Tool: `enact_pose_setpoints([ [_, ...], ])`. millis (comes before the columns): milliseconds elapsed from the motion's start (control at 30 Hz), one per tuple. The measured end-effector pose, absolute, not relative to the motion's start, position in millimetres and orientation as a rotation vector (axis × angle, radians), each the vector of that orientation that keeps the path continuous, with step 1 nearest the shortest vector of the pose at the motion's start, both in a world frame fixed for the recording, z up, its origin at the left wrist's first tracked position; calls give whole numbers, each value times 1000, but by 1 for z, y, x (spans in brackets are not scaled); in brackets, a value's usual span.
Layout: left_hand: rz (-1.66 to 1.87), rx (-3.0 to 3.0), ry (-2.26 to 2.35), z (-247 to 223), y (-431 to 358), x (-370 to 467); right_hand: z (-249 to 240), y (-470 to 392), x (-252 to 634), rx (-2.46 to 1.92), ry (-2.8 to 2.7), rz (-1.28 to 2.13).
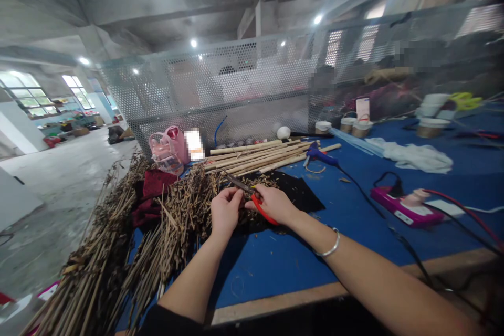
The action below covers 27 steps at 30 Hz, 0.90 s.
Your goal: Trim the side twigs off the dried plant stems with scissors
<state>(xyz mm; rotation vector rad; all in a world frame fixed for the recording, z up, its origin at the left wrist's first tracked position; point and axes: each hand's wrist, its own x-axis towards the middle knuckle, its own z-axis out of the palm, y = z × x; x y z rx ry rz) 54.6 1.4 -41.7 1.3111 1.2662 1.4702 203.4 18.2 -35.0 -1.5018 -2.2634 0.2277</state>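
Observation:
Red-handled scissors (264, 210) are in my right hand (277, 205), its fingers wrapped round the handles. The blades point up and to the left, over a heap of dried plant pieces. Just left of the scissors is my left hand (226, 212), thumb and fingers pinched together; whatever they hold is too small to make out. Dried stalks (173, 241) lie in a thick bundle beside my left forearm. Under and behind my hands, a black cloth (305, 197) with plant scraps on it lies on the blue table (275, 278).
Wooden sticks (244, 157) lie behind the hands, near a blue glue gun (321, 156). A purple power strip (405, 209) with cables is at the right. Pink bags (169, 149) stand at the back left, before a perforated metal screen (252, 89). White cloth (417, 156) lies at the right.

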Motion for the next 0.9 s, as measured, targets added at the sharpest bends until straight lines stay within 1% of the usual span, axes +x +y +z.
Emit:
enact_pose_setpoints([
  [100,1495,1391,1348,-41,1,53,-33,15,202,-1524,-2265,175],
  [233,1492,1479,1403,-39,-1,52,-35,14,201,-1509,-2251,187],
  [500,1504,1499,1374,-38,-2,55,-40,15,199,-1484,-2186,294],
  [900,1452,1407,1299,-39,-2,57,-41,20,201,-1502,-2213,289],
])
